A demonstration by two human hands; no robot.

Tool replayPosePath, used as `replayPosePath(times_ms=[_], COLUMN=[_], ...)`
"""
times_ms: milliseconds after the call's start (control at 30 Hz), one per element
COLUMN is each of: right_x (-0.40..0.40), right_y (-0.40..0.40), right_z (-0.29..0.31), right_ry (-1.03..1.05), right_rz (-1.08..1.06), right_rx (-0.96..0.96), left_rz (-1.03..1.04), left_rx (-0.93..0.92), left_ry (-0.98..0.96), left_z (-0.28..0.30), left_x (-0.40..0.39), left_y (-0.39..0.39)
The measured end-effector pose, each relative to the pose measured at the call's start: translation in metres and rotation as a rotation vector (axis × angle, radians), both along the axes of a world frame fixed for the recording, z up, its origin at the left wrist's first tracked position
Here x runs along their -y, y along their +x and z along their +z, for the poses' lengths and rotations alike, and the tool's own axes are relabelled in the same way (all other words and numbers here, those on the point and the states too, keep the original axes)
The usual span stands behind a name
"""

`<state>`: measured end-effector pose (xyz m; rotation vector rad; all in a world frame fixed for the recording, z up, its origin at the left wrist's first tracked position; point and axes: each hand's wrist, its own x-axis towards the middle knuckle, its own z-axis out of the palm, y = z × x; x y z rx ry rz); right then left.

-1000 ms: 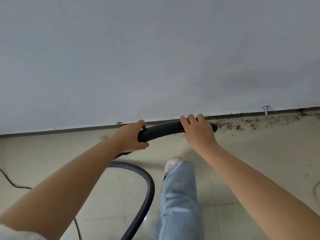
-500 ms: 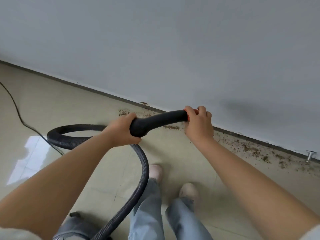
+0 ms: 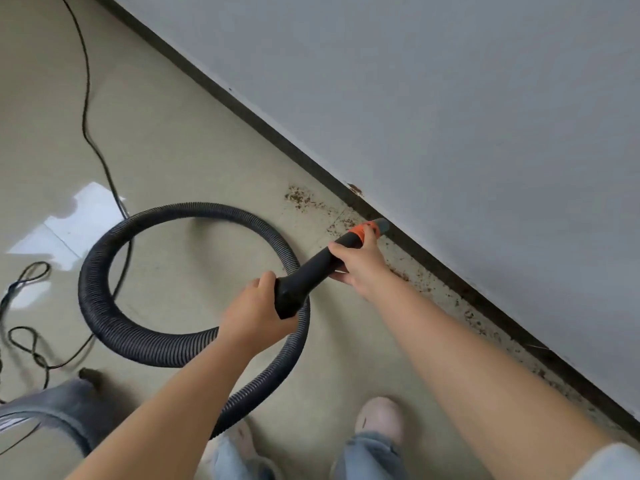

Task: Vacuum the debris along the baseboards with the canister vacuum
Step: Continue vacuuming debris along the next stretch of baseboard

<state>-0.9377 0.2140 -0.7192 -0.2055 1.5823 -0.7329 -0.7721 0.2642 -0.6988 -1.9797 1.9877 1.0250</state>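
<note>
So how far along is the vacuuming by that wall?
Early, by the look of it. Both hands hold the nozzle: left hand at the hose end, right hand near the orange collar, tip at the baseboard. Debris beyond the tip and the trail toward the person's feet are left. The floor farther up looks clean.

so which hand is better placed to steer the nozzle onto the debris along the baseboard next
Right. The right hand grips the black tube just behind the orange collar, nearest the nozzle tip, which sits by the baseboard among the debris. The left hand holds the rear end by the hose.
</note>
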Motion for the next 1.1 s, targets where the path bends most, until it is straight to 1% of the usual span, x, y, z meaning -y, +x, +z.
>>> replayPosePath(times_ms=[133,233,333,400,533,633,700,800,933,1000,1100], right_x=[0.014,0.03,0.054,0.07,0.102,0.12,0.122,0.113,0.092,0.083,0.079], right_y=[0.036,0.061,0.078,0.086,0.102,0.112,0.115,0.113,0.117,0.124,0.132], right_z=[-0.072,-0.116,-0.148,-0.167,-0.193,-0.2,-0.206,-0.22,-0.242,-0.248,-0.25], right_ry=[-0.002,0.013,-0.07,-0.14,-0.261,-0.321,-0.337,-0.332,-0.241,-0.199,-0.212], right_rz=[-0.022,-0.07,-0.052,-0.023,-0.011,0.02,0.034,0.016,0.027,0.014,0.029], right_rx=[-0.021,-0.02,-0.001,0.023,0.047,0.027,0.017,0.001,-0.017,-0.051,-0.122], left_rz=[0.061,0.021,-0.009,0.021,0.094,0.135,0.131,0.105,0.048,0.02,0.032], left_rx=[0.022,0.046,0.049,0.036,0.038,-0.028,-0.074,-0.088,-0.074,-0.081,-0.11], left_ry=[-0.038,-0.028,-0.038,-0.087,-0.291,-0.35,-0.322,-0.267,-0.199,-0.16,-0.123], left_z=[-0.059,-0.1,-0.137,-0.157,-0.197,-0.218,-0.225,-0.234,-0.253,-0.257,-0.254], left_x=[0.003,0.017,0.045,0.06,0.076,0.083,0.085,0.081,0.066,0.066,0.071], left_y=[0.025,0.046,0.066,0.075,0.082,0.092,0.1,0.108,0.11,0.113,0.121])
